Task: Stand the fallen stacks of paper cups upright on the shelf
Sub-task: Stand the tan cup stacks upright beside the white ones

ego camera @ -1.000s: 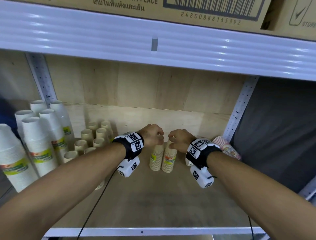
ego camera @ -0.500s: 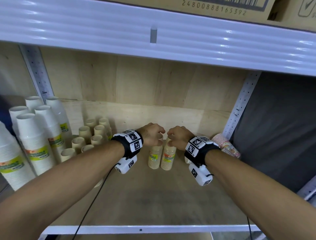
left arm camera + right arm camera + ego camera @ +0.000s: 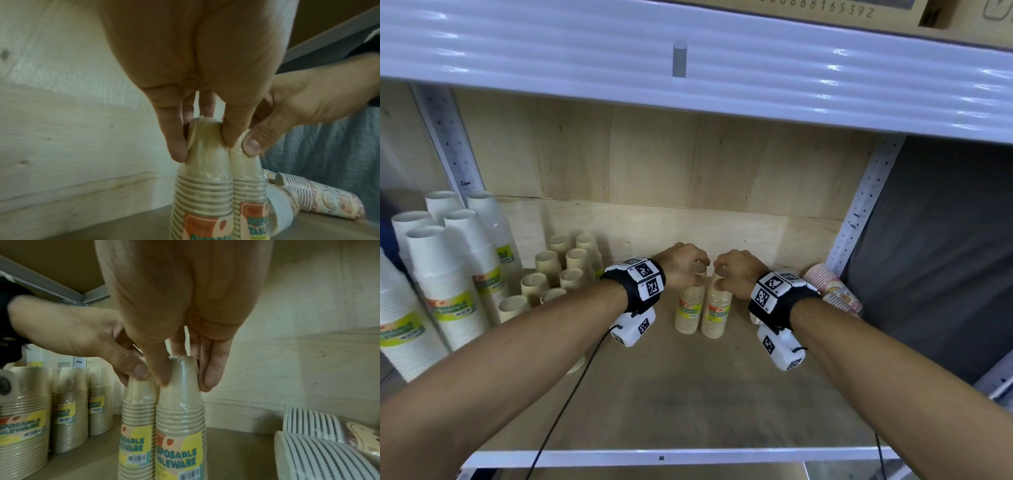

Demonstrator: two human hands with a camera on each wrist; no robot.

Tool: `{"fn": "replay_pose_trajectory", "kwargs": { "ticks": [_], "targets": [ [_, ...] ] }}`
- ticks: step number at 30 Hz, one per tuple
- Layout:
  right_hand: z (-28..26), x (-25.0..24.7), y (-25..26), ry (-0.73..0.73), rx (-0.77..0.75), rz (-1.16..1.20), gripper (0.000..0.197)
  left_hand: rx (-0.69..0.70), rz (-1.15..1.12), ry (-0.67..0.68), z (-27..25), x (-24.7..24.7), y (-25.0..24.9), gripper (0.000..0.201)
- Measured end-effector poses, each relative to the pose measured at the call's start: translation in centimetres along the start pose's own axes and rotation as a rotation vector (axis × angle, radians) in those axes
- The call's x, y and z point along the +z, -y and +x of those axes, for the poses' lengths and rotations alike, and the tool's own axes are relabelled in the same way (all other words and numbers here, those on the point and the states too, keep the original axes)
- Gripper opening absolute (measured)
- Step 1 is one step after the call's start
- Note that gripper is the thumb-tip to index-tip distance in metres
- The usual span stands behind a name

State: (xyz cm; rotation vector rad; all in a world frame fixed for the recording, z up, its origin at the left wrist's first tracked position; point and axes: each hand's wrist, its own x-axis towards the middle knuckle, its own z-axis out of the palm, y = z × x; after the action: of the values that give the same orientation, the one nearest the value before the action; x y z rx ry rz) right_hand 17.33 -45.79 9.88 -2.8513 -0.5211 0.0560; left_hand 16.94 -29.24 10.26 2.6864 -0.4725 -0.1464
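Two wrapped stacks of tan paper cups stand upright side by side, bottoms up, in the middle of the wooden shelf (image 3: 688, 394). My left hand (image 3: 685, 265) pinches the top of the left tan stack (image 3: 689, 310) (image 3: 202, 186) between thumb and fingers. My right hand (image 3: 734, 274) pinches the top of the right tan stack (image 3: 716, 313) (image 3: 180, 418) the same way. The two stacks touch each other. To the right, patterned pink cup stacks (image 3: 832, 287) (image 3: 320, 199) (image 3: 329, 451) lie on their sides near the right upright.
Several upright tan stacks (image 3: 561, 274) (image 3: 68, 410) stand at the left, with taller white stacks (image 3: 445, 281) beyond them. The upper shelf's white beam (image 3: 688, 61) hangs overhead. A perforated upright (image 3: 859, 209) and a grey cloth (image 3: 935, 240) close off the right side.
Both hands with their two tan stacks have stayed nearly in place; the view has tilted downward a little. The grips have not changed.
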Motion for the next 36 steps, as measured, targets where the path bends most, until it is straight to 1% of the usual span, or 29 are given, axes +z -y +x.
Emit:
{"fn": "replay_pose_trajectory", "kwargs": {
  "ticks": [8,14,17,23,28,32,36],
  "targets": [
    [-0.1,-0.1,0.1,0.013,0.003,-0.002,0.037,-0.02,0.015,0.004,0.0,-0.3,-0.3,0.041],
    [-0.4,-0.5,1.2,0.042,-0.004,0.006,0.036,-0.061,0.123,0.084,-0.4,-1.7,-0.8,0.034],
    [-0.6,-1.0,2.4,0.068,-0.041,0.038,0.036,-0.077,0.177,0.123,-1.0,-2.6,-0.9,0.033],
    [-1.1,-2.1,6.3,0.196,-0.116,-0.04,0.033,-0.165,0.224,0.233,-4.0,-4.4,-0.4,0.032],
    [-1.3,-1.9,10.5,0.337,-0.141,-0.053,0.034,-0.255,0.163,0.273,-7.4,-5.6,1.0,0.036],
    [-1.7,-1.3,14.1,0.442,-0.217,-0.007,0.015,-0.337,0.119,0.32,-10.5,-6.5,2.7,0.033],
    [-2.4,-0.5,17.6,0.493,-0.305,0.024,0.015,-0.383,0.156,0.304,-13.7,-7.5,4.4,0.032]
  ]
}}
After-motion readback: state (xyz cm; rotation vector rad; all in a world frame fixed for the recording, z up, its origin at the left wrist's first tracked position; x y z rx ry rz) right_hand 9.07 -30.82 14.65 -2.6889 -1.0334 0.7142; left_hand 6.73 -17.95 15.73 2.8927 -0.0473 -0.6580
